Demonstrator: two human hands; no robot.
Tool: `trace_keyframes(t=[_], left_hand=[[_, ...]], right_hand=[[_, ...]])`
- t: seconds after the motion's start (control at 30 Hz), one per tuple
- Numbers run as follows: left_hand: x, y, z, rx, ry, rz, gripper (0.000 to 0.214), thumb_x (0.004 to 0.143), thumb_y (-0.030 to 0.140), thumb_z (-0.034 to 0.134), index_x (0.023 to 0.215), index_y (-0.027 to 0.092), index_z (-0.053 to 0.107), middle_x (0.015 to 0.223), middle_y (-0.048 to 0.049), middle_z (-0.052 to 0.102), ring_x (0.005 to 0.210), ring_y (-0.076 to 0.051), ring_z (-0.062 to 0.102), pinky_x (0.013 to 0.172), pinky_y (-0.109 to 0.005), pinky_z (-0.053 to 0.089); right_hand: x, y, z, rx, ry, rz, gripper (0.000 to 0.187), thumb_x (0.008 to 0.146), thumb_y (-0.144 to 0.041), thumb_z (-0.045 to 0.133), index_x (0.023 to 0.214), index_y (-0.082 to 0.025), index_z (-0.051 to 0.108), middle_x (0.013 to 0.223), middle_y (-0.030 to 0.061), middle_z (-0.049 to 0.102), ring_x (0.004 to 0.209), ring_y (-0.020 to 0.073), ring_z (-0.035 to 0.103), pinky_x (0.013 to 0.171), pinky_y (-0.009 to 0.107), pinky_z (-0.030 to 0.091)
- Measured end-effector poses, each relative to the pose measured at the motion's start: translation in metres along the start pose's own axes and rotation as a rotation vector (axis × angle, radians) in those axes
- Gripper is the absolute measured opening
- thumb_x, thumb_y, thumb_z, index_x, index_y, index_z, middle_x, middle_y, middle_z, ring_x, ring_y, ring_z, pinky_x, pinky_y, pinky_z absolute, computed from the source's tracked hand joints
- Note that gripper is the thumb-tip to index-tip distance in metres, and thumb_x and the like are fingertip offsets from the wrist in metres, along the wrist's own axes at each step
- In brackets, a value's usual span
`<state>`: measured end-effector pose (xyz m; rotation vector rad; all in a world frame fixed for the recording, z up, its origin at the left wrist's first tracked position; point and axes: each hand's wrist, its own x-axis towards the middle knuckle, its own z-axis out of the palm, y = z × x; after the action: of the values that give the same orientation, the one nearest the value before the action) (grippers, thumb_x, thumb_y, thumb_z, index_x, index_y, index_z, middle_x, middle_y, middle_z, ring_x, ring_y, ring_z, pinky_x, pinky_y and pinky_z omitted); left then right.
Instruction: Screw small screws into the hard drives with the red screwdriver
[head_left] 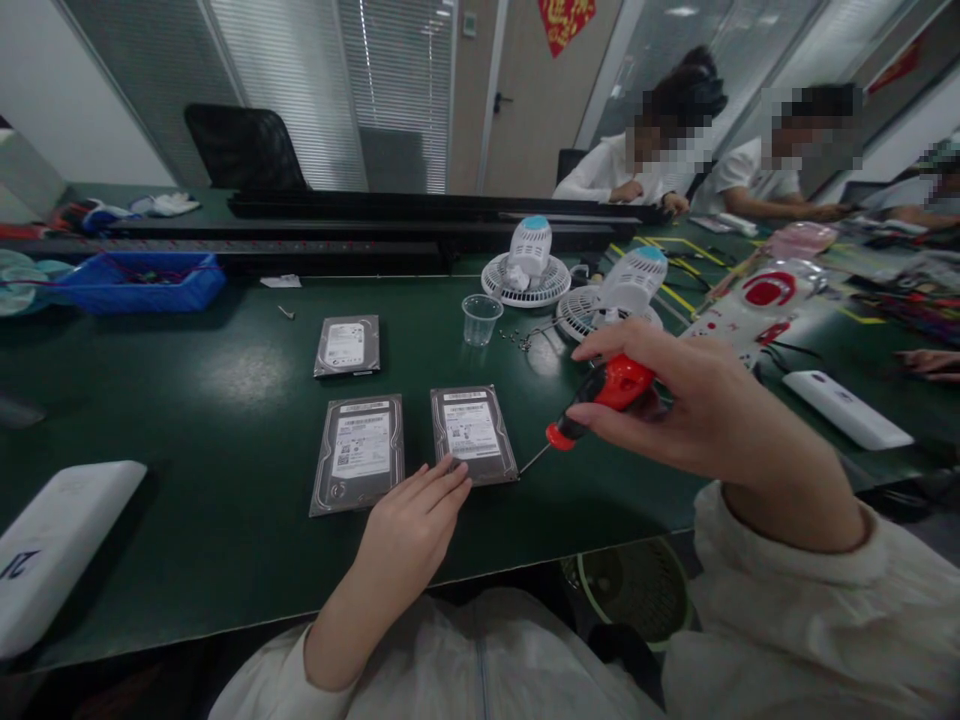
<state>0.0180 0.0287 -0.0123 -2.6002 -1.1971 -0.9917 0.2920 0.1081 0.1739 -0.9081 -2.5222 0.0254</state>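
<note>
My right hand (667,400) grips a red and black screwdriver (604,397), its shaft slanting down to the left. The tip is at the lower right corner of a hard drive (474,432) with a white label. On that drive's lower left edge rest the fingers of my left hand (420,520), stretched out and holding nothing. Just left of it lies a second hard drive (361,450). A third hard drive (347,345) lies farther back. Small screws (517,340) are scattered beside a clear plastic cup (481,318).
Two white fans (529,260) stand behind the cup. A blue tray (142,282) sits at the back left, long black bars (337,250) along the far side. White power banks (67,540) lie at both sides. Other people (622,170) sit across the table (225,540).
</note>
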Motion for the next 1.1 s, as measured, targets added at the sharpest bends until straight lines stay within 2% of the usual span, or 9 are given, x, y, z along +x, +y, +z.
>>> trace_keyframes(t=[0.17,0.27,0.37,0.5,0.63,0.77,0.83,0.93,1.1], left_hand=[[0.001,0.001,0.000,0.011,0.013,0.009,0.032,0.106,0.007,0.049,0.121,0.011,0.077,0.128,-0.0129,0.082,0.121,-0.030,0.080,0.099,-0.047,0.070],[0.001,0.000,0.001,0.011,0.026,0.010,0.032,0.106,0.007,0.048,0.120,0.011,0.077,0.126,-0.0129,0.083,0.120,-0.030,0.080,0.098,-0.047,0.071],[0.001,0.000,0.002,0.012,0.024,0.011,0.032,0.105,0.007,0.049,0.121,0.011,0.077,0.127,-0.0136,0.083,0.121,-0.030,0.080,0.097,-0.047,0.071],[0.000,0.000,0.002,0.015,0.025,0.016,0.032,0.105,0.007,0.050,0.121,0.012,0.077,0.127,-0.0130,0.083,0.122,-0.030,0.079,0.098,-0.046,0.070],[0.001,0.000,0.001,0.010,0.029,0.015,0.031,0.105,0.006,0.050,0.121,0.011,0.076,0.127,-0.0131,0.083,0.120,-0.031,0.080,0.097,-0.047,0.071],[0.002,0.000,0.000,0.008,0.021,0.025,0.031,0.105,0.006,0.049,0.121,0.010,0.076,0.127,-0.0137,0.083,0.120,-0.031,0.080,0.095,-0.048,0.071],[0.003,0.000,0.000,0.013,0.027,0.030,0.032,0.105,0.006,0.049,0.121,0.010,0.076,0.127,-0.0136,0.083,0.120,-0.031,0.080,0.096,-0.047,0.071],[0.003,0.000,0.001,0.014,0.033,0.025,0.033,0.106,0.007,0.047,0.120,0.011,0.077,0.126,-0.0126,0.083,0.119,-0.030,0.080,0.097,-0.046,0.071],[0.001,0.001,0.002,0.012,0.026,0.010,0.031,0.107,0.008,0.049,0.121,0.012,0.076,0.128,-0.0124,0.083,0.121,-0.030,0.079,0.098,-0.045,0.070]], right_hand=[[0.000,0.001,-0.003,-0.021,-0.017,0.015,0.035,0.096,-0.052,0.070,0.114,-0.022,0.063,0.082,0.0013,0.074,0.058,0.0168,0.062,0.056,0.029,0.040],[0.000,0.000,-0.008,0.060,-0.063,-0.054,0.037,0.096,-0.038,0.065,0.127,-0.020,0.060,0.099,0.0067,0.076,0.070,0.0195,0.069,0.063,0.031,0.050],[0.000,-0.002,-0.008,0.159,-0.103,-0.058,0.040,0.091,-0.026,0.063,0.131,-0.024,0.058,0.105,0.0061,0.077,0.077,0.0202,0.073,0.069,0.032,0.055],[-0.001,-0.001,-0.004,0.083,-0.034,0.045,0.026,0.092,-0.037,0.072,0.114,-0.025,0.063,0.087,0.0005,0.077,0.063,0.0176,0.068,0.061,0.030,0.048],[-0.002,0.000,0.000,-0.103,0.008,0.110,0.034,0.090,-0.054,0.077,0.101,-0.024,0.066,0.073,-0.0007,0.072,0.058,0.0182,0.065,0.059,0.030,0.042],[-0.002,0.002,0.005,-0.083,0.065,0.049,0.042,0.094,-0.045,0.075,0.124,-0.018,0.065,0.112,0.0111,0.077,0.090,0.0263,0.076,0.076,0.036,0.054],[-0.002,0.003,0.008,-0.007,0.078,0.013,0.042,0.096,-0.038,0.073,0.132,-0.018,0.062,0.122,0.0120,0.075,0.094,0.0249,0.076,0.079,0.035,0.055],[-0.002,0.003,0.010,0.044,0.090,-0.042,0.037,0.099,-0.043,0.074,0.125,-0.020,0.063,0.102,0.0058,0.076,0.080,0.0198,0.072,0.069,0.030,0.053],[-0.002,0.000,0.008,-0.172,0.077,-0.056,0.042,0.101,-0.061,0.064,0.103,-0.019,0.066,0.080,0.0028,0.066,0.063,0.0172,0.058,0.057,0.030,0.039]])
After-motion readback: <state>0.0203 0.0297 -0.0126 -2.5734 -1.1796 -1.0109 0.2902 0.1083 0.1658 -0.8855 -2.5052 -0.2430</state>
